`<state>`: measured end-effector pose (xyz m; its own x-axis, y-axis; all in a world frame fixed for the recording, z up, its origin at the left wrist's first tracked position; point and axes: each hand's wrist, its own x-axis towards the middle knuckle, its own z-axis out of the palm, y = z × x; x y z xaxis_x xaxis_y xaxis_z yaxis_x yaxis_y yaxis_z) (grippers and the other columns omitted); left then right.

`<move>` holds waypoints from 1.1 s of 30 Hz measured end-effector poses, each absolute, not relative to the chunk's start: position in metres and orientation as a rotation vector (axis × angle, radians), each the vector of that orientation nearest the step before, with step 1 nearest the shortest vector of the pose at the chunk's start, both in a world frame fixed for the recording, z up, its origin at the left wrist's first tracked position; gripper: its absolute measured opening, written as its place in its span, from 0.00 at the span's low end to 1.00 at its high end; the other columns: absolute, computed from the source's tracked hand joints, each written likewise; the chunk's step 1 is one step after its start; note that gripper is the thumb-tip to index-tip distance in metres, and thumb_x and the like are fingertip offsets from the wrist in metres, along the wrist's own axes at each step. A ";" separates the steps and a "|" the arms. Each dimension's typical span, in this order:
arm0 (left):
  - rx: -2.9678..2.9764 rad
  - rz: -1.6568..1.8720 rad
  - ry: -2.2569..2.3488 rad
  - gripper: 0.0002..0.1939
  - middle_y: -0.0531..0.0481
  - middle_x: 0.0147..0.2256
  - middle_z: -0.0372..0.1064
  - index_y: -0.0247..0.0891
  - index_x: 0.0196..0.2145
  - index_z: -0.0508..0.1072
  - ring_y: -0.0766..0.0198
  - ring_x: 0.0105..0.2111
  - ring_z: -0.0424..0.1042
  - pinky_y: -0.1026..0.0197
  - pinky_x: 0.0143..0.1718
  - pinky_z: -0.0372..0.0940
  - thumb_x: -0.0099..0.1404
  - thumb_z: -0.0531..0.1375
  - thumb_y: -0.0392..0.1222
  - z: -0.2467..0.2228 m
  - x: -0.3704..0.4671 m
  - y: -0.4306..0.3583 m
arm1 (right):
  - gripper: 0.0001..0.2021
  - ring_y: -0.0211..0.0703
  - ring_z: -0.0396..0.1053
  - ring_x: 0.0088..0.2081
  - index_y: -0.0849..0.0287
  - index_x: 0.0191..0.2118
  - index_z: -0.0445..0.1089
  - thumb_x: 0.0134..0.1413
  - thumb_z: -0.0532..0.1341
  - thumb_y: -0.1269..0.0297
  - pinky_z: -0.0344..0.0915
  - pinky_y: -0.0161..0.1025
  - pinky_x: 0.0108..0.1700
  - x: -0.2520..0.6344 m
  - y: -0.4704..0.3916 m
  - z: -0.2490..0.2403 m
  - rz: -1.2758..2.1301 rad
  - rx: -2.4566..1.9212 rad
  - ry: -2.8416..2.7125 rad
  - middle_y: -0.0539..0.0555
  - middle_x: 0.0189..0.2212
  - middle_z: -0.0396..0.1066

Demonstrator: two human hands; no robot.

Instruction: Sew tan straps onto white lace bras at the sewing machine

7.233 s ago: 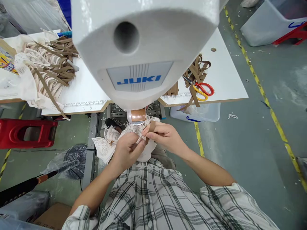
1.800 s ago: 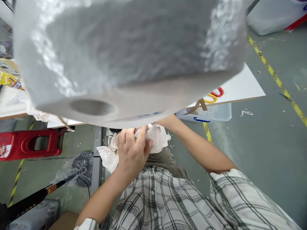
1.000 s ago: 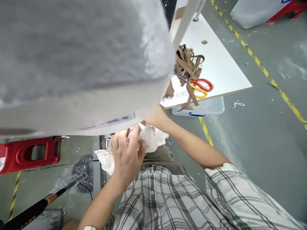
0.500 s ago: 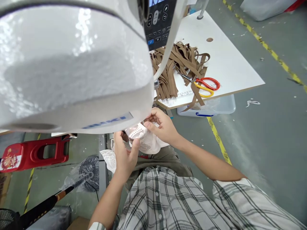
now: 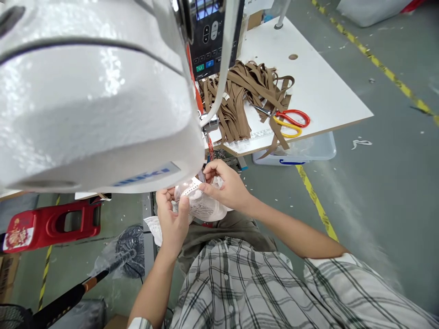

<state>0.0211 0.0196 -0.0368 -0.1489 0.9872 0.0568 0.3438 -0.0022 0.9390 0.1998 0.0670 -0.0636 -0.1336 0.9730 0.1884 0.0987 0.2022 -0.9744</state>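
Observation:
A white lace piece (image 5: pixel 206 208), sheer and shaped like a bra cup, lies under the front of a white sewing machine (image 5: pixel 103 114). My left hand (image 5: pixel 173 217) grips its left edge between thumb and fingers. At its upper right edge, my right hand (image 5: pixel 224 185) pinches the fabric, thumb on top. A pale strip with a row of small dots shows between the hands, brightly lit. The machine head hides the needle area. More lace hangs below my left hand.
Brown fabric strips (image 5: pixel 240 103) are heaped on the white table (image 5: pixel 329 96), with red-and-yellow scissors (image 5: pixel 291 121) on them. A control panel (image 5: pixel 214 41) stands behind the machine. A clear plastic box (image 5: pixel 308 148) sits below the table edge, a red stool (image 5: pixel 51 224) at left.
The view has shifted, uncovering more of the control panel and an orange-red cord beside the machine. Both hands keep hold of the lace piece and have moved slightly left in view.

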 end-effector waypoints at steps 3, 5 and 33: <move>1.415 1.192 1.590 0.20 0.45 0.42 0.67 0.39 0.50 0.64 0.61 0.39 0.70 0.61 0.39 0.66 0.68 0.59 0.54 -0.035 0.021 0.020 | 0.19 0.38 0.67 0.34 0.54 0.43 0.62 0.53 0.67 0.51 0.67 0.38 0.38 0.198 0.066 -0.062 1.102 -1.096 -1.438 0.51 0.38 0.66; 1.426 1.222 1.583 0.20 0.45 0.42 0.67 0.38 0.50 0.64 0.62 0.38 0.70 0.61 0.39 0.66 0.68 0.59 0.54 -0.035 0.021 0.021 | 0.21 0.38 0.67 0.34 0.54 0.43 0.61 0.52 0.67 0.49 0.66 0.38 0.35 0.196 0.065 -0.060 1.102 -1.118 -1.432 0.51 0.38 0.65; 0.900 0.748 1.174 0.26 0.39 0.43 0.76 0.35 0.45 0.73 0.52 0.47 0.74 0.51 0.49 0.67 0.67 0.55 0.63 -0.045 0.046 -0.003 | 0.12 0.40 0.68 0.36 0.54 0.41 0.76 0.64 0.57 0.57 0.62 0.38 0.37 0.257 0.011 -0.043 1.319 -1.128 -1.817 0.52 0.34 0.73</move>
<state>0.0461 -0.0029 -0.0454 0.2339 0.8673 -0.4394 -0.0315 0.4584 0.8882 0.2569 0.0113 -0.0428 -0.4438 0.8961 -0.0009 0.2784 0.1369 -0.9507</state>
